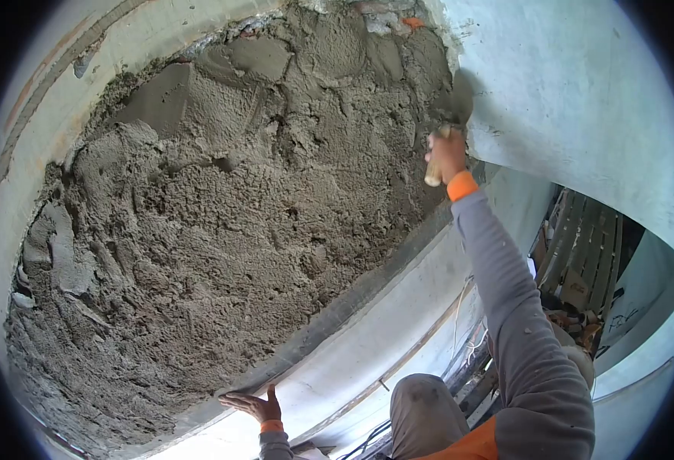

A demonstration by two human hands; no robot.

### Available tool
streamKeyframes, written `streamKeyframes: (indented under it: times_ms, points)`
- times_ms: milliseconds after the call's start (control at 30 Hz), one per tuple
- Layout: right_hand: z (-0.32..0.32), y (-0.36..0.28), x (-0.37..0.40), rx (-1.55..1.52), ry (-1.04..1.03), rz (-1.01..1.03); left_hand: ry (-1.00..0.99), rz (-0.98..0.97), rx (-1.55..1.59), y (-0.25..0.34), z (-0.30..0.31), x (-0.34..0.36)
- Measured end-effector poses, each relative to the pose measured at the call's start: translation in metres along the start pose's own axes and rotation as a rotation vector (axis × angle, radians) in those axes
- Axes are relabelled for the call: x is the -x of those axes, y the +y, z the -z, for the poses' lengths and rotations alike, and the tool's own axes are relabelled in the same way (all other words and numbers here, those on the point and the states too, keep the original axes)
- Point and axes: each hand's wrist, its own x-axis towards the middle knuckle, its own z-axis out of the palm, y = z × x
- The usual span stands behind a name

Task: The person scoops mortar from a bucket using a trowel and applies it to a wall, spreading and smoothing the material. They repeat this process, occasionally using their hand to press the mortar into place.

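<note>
Rough grey wet mortar (237, 199) covers a large part of the wall. At its upper right edge, my right hand (448, 153) is closed around the wooden handle of a trowel (433, 173); the blade, dark and partly blurred, lies against the mortar beside the pale wall. Down at the lower edge of the mortar, my left hand (256, 405) rests with its fingers spread near the grey ledge (306, 337), holding nothing. Both sleeves are grey with orange cuffs.
Smooth pale wall (567, 100) borders the mortar at the upper right. Wooden slats (582, 238) and mixed debris (578, 322) lie at the right. My knee (425, 414) shows at the bottom, near loose cables (371, 438).
</note>
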Motion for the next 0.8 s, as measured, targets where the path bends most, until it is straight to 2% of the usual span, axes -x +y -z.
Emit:
streamKeyframes:
  times_ms: [67,233,300,433,633,767,800]
  points:
    - [-0.006,-0.009,-0.017,0.07,0.061,-0.051,0.029,-0.027,0.008,-0.002,-0.001,0.0]
    - [-0.029,-0.008,-0.03,-0.061,-0.003,-0.039,0.065,-0.066,-0.006,-0.001,0.0,-0.001]
    - [-0.035,-0.007,-0.022,-0.113,-0.094,-0.025,0.071,-0.074,-0.01,-0.003,-0.002,0.0]
    - [-0.044,-0.009,0.011,-0.21,-0.115,0.012,0.084,-0.089,-0.011,-0.004,-0.003,-0.001]
    - [-0.021,-0.048,0.051,-0.328,-0.296,-0.171,0.046,-0.023,0.016,-0.005,-0.006,0.001]
    - [-0.005,-0.072,0.049,-0.647,-0.517,-0.298,0.062,-0.04,-0.024,-0.007,-0.008,0.0]
    - [0.002,-0.076,0.045,-0.846,-0.627,-0.39,0.068,-0.043,-0.023,-0.007,-0.008,0.0]
